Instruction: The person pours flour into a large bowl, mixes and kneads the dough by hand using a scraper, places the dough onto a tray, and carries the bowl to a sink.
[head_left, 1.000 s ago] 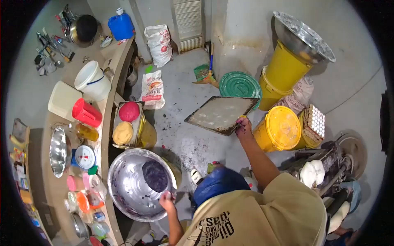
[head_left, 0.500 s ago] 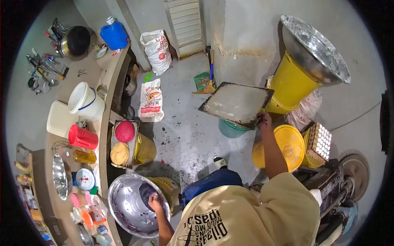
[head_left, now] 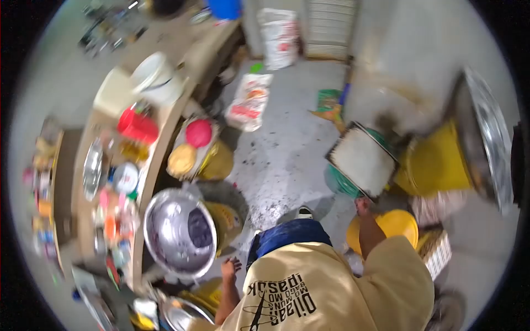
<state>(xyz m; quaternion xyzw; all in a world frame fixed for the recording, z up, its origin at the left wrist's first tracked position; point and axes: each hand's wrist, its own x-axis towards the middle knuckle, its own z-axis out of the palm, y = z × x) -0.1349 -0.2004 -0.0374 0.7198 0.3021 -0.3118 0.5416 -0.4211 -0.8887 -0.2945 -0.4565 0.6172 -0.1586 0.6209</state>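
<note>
My right hand (head_left: pixel 362 206) grips the near corner of a rectangular baking tray (head_left: pixel 363 157) with a pale surface and dark edges. The tray is over a green tub (head_left: pixel 341 182); the blur hides whether it rests on it. My left hand (head_left: pixel 231 268), its fingers apart, is beside a large metal basin (head_left: pixel 160 265) and holds nothing. Inside the basin lies a lump of dark purple dough (head_left: pixel 201 228). Beyond the basin, a pink dough ball (head_left: pixel 199 133) and a yellow dough ball (head_left: pixel 181 159) sit together on a tray.
At left runs a counter with a white bucket (head_left: pixel 157 80), a red pitcher (head_left: pixel 138 126) and a scale (head_left: pixel 126 177). On the right stand a yellow bucket (head_left: pixel 439 157) under a wide metal bowl (head_left: pixel 488 132), a yellow lidded pail (head_left: pixel 400 226) and egg trays (head_left: pixel 439 254).
My left hand has left the purple dough and come out of the basin, towards my body. The tray has turned and dropped nearer the green tub. The view has swung left.
</note>
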